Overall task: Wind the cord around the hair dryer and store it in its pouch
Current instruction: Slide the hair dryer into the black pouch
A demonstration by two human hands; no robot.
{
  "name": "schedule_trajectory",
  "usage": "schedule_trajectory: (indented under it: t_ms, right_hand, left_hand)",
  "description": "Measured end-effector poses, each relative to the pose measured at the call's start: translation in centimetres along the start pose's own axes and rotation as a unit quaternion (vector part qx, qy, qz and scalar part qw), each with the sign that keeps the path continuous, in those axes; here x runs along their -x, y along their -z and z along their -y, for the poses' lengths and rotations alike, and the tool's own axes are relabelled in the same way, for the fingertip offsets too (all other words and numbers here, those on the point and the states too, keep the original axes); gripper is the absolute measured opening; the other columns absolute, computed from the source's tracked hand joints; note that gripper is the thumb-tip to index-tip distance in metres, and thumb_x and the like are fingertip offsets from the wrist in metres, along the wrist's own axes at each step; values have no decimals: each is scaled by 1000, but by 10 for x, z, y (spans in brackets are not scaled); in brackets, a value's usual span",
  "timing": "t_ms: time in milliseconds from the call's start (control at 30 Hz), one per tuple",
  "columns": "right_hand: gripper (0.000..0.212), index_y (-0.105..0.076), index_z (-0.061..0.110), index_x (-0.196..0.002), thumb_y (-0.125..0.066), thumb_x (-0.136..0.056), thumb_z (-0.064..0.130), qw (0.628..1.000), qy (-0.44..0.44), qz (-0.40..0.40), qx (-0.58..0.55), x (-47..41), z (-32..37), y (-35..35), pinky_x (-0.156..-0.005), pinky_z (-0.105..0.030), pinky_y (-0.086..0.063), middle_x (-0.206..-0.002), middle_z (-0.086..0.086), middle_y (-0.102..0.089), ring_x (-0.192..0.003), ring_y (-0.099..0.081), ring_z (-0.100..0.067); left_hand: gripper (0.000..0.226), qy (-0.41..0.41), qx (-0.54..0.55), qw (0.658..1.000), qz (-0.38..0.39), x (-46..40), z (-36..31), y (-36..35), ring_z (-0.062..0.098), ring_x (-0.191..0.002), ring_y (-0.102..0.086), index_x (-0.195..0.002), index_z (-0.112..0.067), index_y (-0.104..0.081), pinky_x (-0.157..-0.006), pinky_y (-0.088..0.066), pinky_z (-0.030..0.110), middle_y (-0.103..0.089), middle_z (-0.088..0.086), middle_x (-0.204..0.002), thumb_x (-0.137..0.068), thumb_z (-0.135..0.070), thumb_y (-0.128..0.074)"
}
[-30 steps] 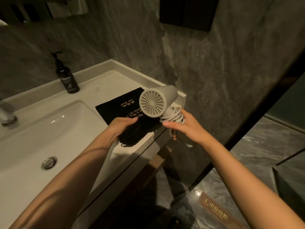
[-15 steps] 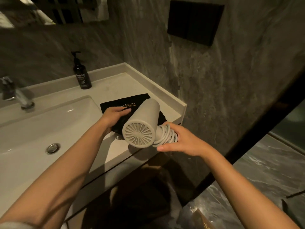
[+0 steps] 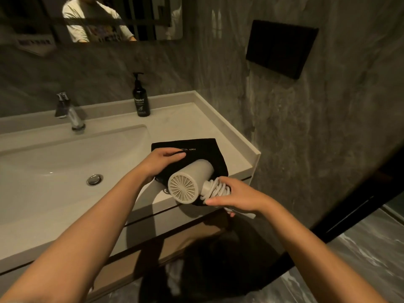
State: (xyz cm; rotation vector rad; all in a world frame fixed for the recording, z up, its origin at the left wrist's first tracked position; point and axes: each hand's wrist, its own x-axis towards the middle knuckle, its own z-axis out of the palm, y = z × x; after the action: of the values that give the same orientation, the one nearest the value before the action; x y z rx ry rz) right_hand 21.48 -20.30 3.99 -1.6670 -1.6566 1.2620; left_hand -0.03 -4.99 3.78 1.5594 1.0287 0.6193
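Head view: cord [image 3: 217,189] is wound on the hair dryer [image 3: 190,182], clasped in the right hand [image 3: 236,196] grip. At ten o'clock, the left hand [image 3: 162,160] pinches the pouch [image 3: 205,149] on the desk [image 3: 188,125]; bagging remains.

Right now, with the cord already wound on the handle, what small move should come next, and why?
Probably slide the hair dryer nozzle-first deeper into the black pouch. The right hand grips the handle with the cord coiled round it, the left hand holds the pouch near its opening on the counter, and only the front of the barrel seems to be inside.

grey hair dryer [image 3: 189,180], cord [image 3: 217,189] coiled round handle, over black pouch [image 3: 202,152].
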Motion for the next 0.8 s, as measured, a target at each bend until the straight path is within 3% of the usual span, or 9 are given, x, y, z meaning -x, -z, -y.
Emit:
schedule_trajectory:
  t_ms: [267,367,467,567,633,700,800]
  right_hand:
    - [63,-53,16,-114,-75,-69,54,995,-64,-78,-2,-28,11,0,-64,-43,-62,-102,-3,-63,-88,-66,-20]
    - [45,-53,25,-105,-77,-73,46,992,-53,-110,3,-38,20,-1,-73,-32,-58,-100,5,-61,-94,-61,-15]
    - [51,-52,23,-113,-81,-71,33,994,-48,-98,10,-47,29,0,-85,-30,-50,-100,7,-61,-102,-59,-16]
    - [53,-51,22,-116,-80,-72,18,996,-57,-71,0,-48,28,4,-87,-29,-52,-105,3,-62,-96,-61,-12]
    - [65,-46,19,-129,-78,-72,17,996,-59,-67,1,-47,25,8,-92,-30,-50,-114,2,-61,-98,-60,-11]
    - [66,-44,16,-131,-77,-74,20,995,-60,-85,9,-46,25,11,-85,-24,-48,-114,2,-59,-94,-58,-9]
    - [45,-53,16,-113,-74,-76,30,987,-51,-134,75,-47,28,11,-74,-26,-50,-106,-3,-62,-88,-59,-12]
  left_hand:
    - [30,6,3,1000,-12,-4,3,10,23,-113,-62,-108,-34,-72,-102,-45,51,-70,2,-115,-78,-40,-73]
    - [38,8,-9,1000,12,-5,1,4,22,-120,-53,-111,-43,-67,-100,-46,48,-61,0,-126,-75,-44,-76]
    - [55,-6,-31,999,-43,-10,-2,-4,21,-113,-55,-117,-35,-64,-94,-51,42,-59,2,-125,-66,-40,-84]
    - [48,-18,-18,995,-98,-17,-2,-6,20,-104,-57,-113,-30,-64,-76,-55,33,-59,1,-116,-69,-29,-84]
    - [47,-20,-12,993,-118,-23,1,-2,22,-107,-57,-112,-31,-66,-79,-57,39,-58,0,-116,-68,-31,-84]
    - [48,-19,-12,992,-125,-25,0,2,23,-108,-57,-111,-34,-67,-85,-57,47,-59,1,-117,-66,-35,-85]
    - [48,-20,0,992,-123,-28,-3,5,25,-108,-59,-106,-38,-69,-84,-57,48,-61,3,-118,-60,-39,-86]
